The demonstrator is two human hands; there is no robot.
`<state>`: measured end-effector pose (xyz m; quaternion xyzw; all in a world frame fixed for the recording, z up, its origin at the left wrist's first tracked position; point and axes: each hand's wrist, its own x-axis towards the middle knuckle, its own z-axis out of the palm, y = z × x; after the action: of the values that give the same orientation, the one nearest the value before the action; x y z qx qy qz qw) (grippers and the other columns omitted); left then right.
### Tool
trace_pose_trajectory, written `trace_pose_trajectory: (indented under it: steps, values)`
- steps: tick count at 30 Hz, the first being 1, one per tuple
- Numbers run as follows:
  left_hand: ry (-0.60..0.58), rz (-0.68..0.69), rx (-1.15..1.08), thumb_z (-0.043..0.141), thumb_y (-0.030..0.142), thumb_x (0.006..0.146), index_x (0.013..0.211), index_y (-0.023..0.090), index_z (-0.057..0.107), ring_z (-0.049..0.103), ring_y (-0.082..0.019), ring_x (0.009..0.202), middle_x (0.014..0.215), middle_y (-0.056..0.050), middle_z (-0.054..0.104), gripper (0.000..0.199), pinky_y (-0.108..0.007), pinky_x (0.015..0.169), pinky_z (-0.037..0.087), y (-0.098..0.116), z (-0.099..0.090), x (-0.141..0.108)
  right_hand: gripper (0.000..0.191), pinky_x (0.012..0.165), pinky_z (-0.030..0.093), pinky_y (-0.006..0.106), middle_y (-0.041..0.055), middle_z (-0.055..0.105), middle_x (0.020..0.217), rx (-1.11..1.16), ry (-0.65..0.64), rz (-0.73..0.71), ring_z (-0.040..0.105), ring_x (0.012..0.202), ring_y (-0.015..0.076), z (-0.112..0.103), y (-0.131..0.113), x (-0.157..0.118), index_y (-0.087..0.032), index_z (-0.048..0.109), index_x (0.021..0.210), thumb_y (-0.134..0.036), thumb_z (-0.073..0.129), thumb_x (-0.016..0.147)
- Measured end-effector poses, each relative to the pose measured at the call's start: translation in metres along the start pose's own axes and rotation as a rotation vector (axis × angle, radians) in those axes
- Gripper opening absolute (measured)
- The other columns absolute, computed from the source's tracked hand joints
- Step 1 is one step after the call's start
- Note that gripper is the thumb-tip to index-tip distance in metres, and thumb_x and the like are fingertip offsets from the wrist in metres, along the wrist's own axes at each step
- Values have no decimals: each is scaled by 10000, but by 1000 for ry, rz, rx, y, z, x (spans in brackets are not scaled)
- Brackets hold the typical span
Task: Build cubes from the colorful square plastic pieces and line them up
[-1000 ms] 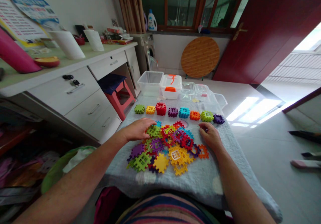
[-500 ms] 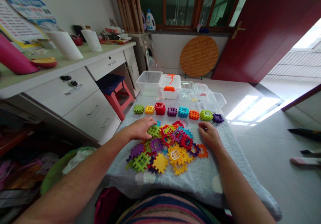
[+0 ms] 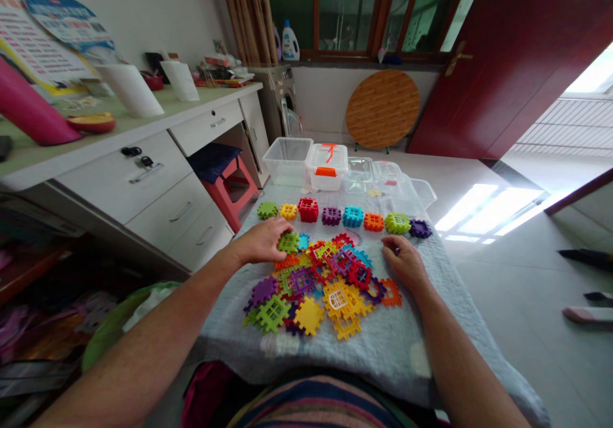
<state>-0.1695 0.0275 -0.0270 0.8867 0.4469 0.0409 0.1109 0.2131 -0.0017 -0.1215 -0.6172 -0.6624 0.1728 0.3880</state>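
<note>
A green toothed building piece (image 3: 288,243) is between the thumb and fingers of my left hand (image 3: 268,239), at the far left edge of a loose pile. The pile has toothed plastic pieces in several colours, among them a purple piece (image 3: 302,281), a solid yellow piece (image 3: 309,316) and a green lattice piece (image 3: 272,313). To the right of the pile, my right hand (image 3: 403,260) rests on the cloth, holding nothing, with its fingers loosely bent and a little apart. An orange frame piece (image 3: 392,292) lies nearest to it.
Behind the pile stands a row of assembled cubes, including a red one (image 3: 308,210) and a blue one (image 3: 353,216). Clear plastic boxes (image 3: 287,160) and a lidded box with orange clips (image 3: 326,167) line the far edge of the cloth-covered table (image 3: 460,326).
My left hand has raised the green piece slightly up and left off the pile, baring orange and blue pieces below and beside it. My right hand stays in place; the view shifts slightly.
</note>
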Motion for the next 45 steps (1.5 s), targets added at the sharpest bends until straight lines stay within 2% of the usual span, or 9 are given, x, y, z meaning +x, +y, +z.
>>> trace_pose_trajectory:
  steps: [5,9,12,15,22,30,34,39,45]
  values:
    - [140,-172,49,619,364,634,1088,132,615,597,-258,1012,1060,-104,604,509,-341,939,457,-61,-24,3,269,762,500,356,70,673,893,-1,-3,-6,614,775,202,-1,0,0,-177,662,924,-335,513,766]
    - [81,-302,102,650,388,576,1067,153,644,619,-242,950,1021,-81,614,545,-296,858,482,-105,-29,22,266,768,500,359,72,675,903,6,-6,1,620,790,207,-1,-1,0,-180,659,927,-337,515,769]
    - [-5,-335,133,653,362,553,1071,157,655,624,-239,945,1029,-79,632,557,-271,818,483,-120,-26,36,259,769,500,358,70,672,895,17,3,2,619,790,207,-1,-2,-1,-181,659,925,-329,516,767]
    - [-78,-329,154,650,349,551,1083,139,655,625,-243,949,1043,-91,642,571,-264,800,482,-126,-23,46,246,765,501,353,67,671,890,28,11,4,617,782,203,-1,-2,-1,-184,658,913,-321,515,767]
    - [-151,-296,156,643,339,561,1097,134,645,633,-257,946,1088,-110,647,574,-283,800,491,-130,-22,59,237,761,499,352,66,669,890,19,5,7,617,787,204,-1,-2,-1,-187,659,911,-316,518,771]
    - [-200,-335,106,734,325,506,1308,130,488,548,-285,1207,1323,-149,560,862,-310,1009,435,-119,-16,64,238,764,497,353,66,665,896,14,7,13,614,785,201,-1,-3,-2,-183,658,921,-307,516,775]
    - [-232,-335,138,719,279,526,1244,146,534,574,-278,1170,1291,-131,593,753,-300,982,453,-116,-11,65,238,765,494,348,65,663,910,16,3,11,609,785,197,-1,-2,-2,-182,659,930,-298,514,781]
    - [-238,-367,149,688,273,552,1125,183,594,639,-262,1035,1106,-71,683,588,-277,861,500,-119,-5,65,234,766,490,345,58,664,891,16,8,5,609,780,197,-1,-3,-2,-186,659,925,-287,514,772]
    - [-225,-381,145,684,290,547,1095,171,605,645,-275,1010,1072,-87,692,566,-292,838,502,-124,-3,64,237,766,488,346,61,668,901,12,5,10,609,779,196,-2,-4,-2,-183,658,924,-289,514,769]
